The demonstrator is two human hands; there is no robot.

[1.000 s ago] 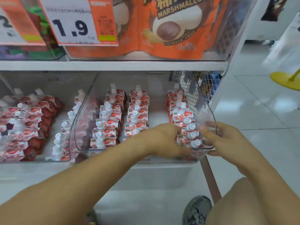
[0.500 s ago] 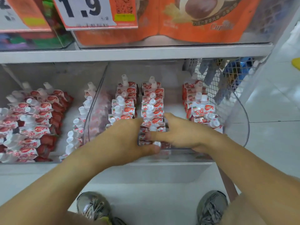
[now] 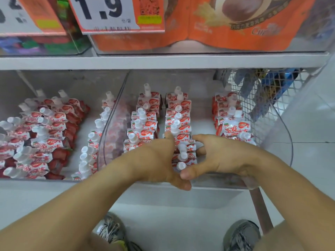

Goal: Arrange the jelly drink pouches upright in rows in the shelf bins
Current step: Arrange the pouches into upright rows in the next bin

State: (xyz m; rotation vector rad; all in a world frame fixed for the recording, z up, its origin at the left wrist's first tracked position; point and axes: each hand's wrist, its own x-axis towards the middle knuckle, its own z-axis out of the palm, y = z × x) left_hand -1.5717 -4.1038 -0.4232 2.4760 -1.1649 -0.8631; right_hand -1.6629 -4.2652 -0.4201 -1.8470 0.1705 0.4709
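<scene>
Two clear bins on the shelf (image 3: 163,60). The right bin (image 3: 282,142) holds three rows of pouches. The middle row (image 3: 178,124) stands upright between both hands: left hand (image 3: 155,160) and right hand (image 3: 223,154), fingers curved and pressing its front pouches from either side, thumbs touching in front.

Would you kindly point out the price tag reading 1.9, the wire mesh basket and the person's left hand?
Price tag (image 3: 107,13): head view, on the white area with the printed digits.
Wire mesh basket (image 3: 241,84): head view, on its white front mesh.
Left hand (image 3: 154,160): head view, on the back of the hand.
</scene>
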